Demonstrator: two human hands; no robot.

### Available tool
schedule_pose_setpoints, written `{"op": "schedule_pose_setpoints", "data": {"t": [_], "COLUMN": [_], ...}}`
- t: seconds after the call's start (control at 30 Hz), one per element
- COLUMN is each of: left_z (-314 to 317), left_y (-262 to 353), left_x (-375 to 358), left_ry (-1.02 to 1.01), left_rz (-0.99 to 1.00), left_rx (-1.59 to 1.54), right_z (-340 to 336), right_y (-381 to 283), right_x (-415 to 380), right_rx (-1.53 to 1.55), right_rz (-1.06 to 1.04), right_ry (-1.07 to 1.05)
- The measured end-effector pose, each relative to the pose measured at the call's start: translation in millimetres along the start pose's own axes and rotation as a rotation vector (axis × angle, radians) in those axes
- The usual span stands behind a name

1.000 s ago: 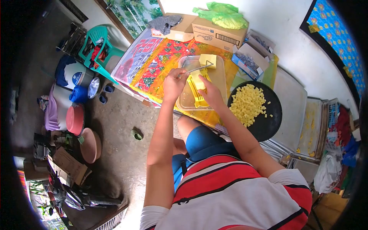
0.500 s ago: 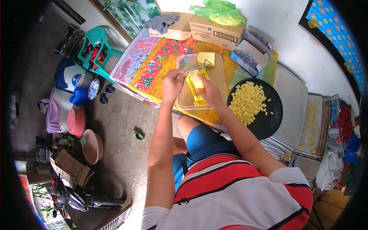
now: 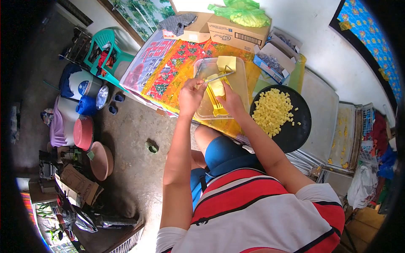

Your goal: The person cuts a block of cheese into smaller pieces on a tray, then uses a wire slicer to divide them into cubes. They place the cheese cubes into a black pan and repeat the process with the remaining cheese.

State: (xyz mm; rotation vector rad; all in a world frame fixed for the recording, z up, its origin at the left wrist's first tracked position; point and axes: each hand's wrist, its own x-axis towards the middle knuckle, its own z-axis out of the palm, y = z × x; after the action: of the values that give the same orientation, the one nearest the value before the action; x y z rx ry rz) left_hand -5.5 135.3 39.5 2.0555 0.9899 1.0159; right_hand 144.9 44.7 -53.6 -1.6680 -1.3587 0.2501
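Note:
My left hand (image 3: pixel 192 97) grips one end of a thin metal wire-cutter frame (image 3: pixel 221 76), which reaches right across the far part of a pale yellow block (image 3: pixel 217 87), perhaps cheese. Beside the block, my right hand (image 3: pixel 233 101) has its thumb and fingers pressed against it. Under the block lies a yellow slotted slicer base (image 3: pixel 220 111). All of this is over a clear plastic tub (image 3: pixel 245 88), where a second yellow block (image 3: pixel 226 63) sits at the far end. Whether the wires touch the block is too small to tell.
A round black pan (image 3: pixel 295 139) with many small yellow cubes (image 3: pixel 272 111) stands right of the tub. Cardboard boxes (image 3: pixel 240 31) and an open box of small packets (image 3: pixel 274 61) line the table's back. Metal trays (image 3: pixel 318 105) lie at right; a green chair (image 3: pixel 103 46) stands left.
The metal frame has come down and slightly nearer, lying flatter over the block. My left hand has shifted a little toward me; my right hand stays on the block.

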Motion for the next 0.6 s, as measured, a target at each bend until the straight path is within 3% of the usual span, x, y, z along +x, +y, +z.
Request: {"op": "schedule_pose_setpoints", "data": {"t": [0.6], "left_z": [8.3], "left_y": [-2.8], "left_x": [-31.4], "left_ry": [0.01], "left_rz": [0.007], "left_rx": [0.062], "right_z": [-4.9], "right_y": [-5.7], "right_x": [2.4], "right_rx": [-0.019], "right_rz": [0.108], "right_ry": [-0.072]}}
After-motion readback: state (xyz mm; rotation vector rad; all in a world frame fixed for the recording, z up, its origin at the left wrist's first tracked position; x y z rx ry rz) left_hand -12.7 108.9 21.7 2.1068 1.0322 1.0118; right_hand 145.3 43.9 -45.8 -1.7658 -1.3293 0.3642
